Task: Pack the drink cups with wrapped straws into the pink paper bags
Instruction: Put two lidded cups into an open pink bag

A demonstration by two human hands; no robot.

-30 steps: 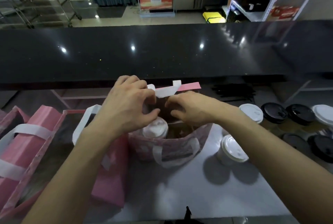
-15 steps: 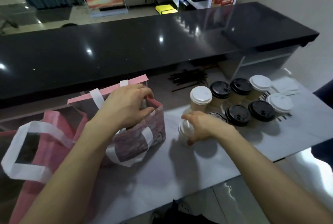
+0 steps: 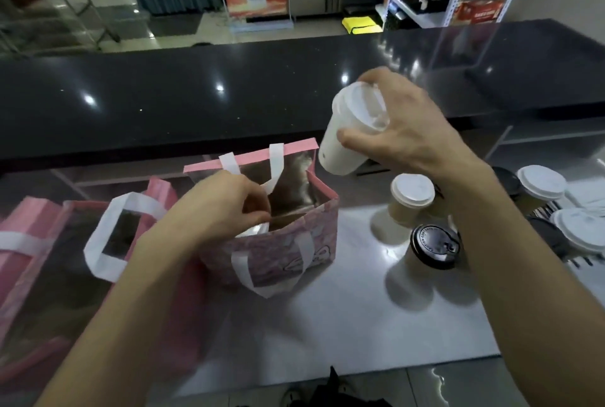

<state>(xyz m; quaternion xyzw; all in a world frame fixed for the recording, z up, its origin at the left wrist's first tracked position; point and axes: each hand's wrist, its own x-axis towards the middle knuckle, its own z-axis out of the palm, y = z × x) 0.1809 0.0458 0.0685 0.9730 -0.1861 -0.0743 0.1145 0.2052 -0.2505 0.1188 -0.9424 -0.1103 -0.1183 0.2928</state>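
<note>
Holding a white-lidded drink cup [image 3: 347, 134] by its top, the right hand [image 3: 409, 131] has its fingers curled over the lid and its thumb pressed on the cup's side, so this grip is clamped on the cup. The cup is in the air and tilted, its base pointing down and left toward the open mouth of the pink paper bag [image 3: 294, 243], above the bag's right rear corner and not touching it.

The left hand [image 3: 222, 206] is at the near left part of the bag's mouth, fingers curled and pinching the rim beside one white handle [image 3: 273, 174]; its grip is closed on the bag's edge. Inside the bag, just under this hand, a pale rounded lid [image 3: 253, 231] of another cup shows. The bag stands upright on the light grey bench [image 3: 327, 324], a second white handle hanging down its front face.

To the left lie more pink bags [image 3: 29, 243], one with a white handle loop [image 3: 111, 236] standing up just beside the left forearm.

To the right of the bag stand other cups on the bench: one with a white lid [image 3: 413, 192], and nearer, one with a black lid [image 3: 435, 246], both partly behind the right forearm. Further right more white lids [image 3: 541, 182] and black lids are grouped close together near the picture's edge, with striped wrapped straws [image 3: 545, 208] among them.

Beyond the bench runs a glossy black counter [image 3: 196, 95].
</note>
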